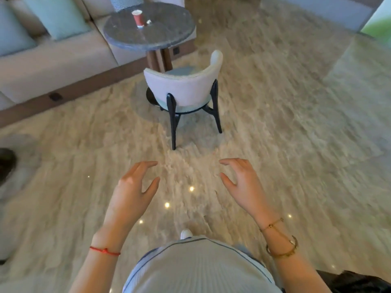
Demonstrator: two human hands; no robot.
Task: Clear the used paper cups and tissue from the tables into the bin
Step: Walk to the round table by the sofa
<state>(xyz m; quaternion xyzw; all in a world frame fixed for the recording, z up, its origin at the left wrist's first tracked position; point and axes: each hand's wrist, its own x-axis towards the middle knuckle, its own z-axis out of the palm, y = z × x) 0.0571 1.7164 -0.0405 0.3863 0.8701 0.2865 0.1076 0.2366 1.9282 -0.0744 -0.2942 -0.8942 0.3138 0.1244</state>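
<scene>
— Cup first: where is it from where you stand?

— Your red paper cup (137, 18) stands upright on the round grey table (169, 37), up at eleven o'clock, well apart from both your hands. Just beside it, at its three o'clock, lies a small white scrap (148, 22); it may be the tissue, but it is too small and blurred for you to be sure.

— And your hands?

— Your left hand (132, 189) and right hand (242, 182) both hang in front of you over the marble floor (296, 144), fingers loosely spread and relaxed, holding nothing. A red string (104, 250) circles your left wrist, gold bracelets (282, 242) your right.

— What blocks your view?

— A pale chair (186, 87) at twelve o'clock stands between you and the table, its back toward you, covering part of the table's pedestal. The sofa (53, 66) at ten o'clock is cut off by the frame edge. A dark shape (7, 161) at nine o'clock and another dark thing (359, 282) at five o'clock are both cut off; you cannot tell what they are.
</scene>
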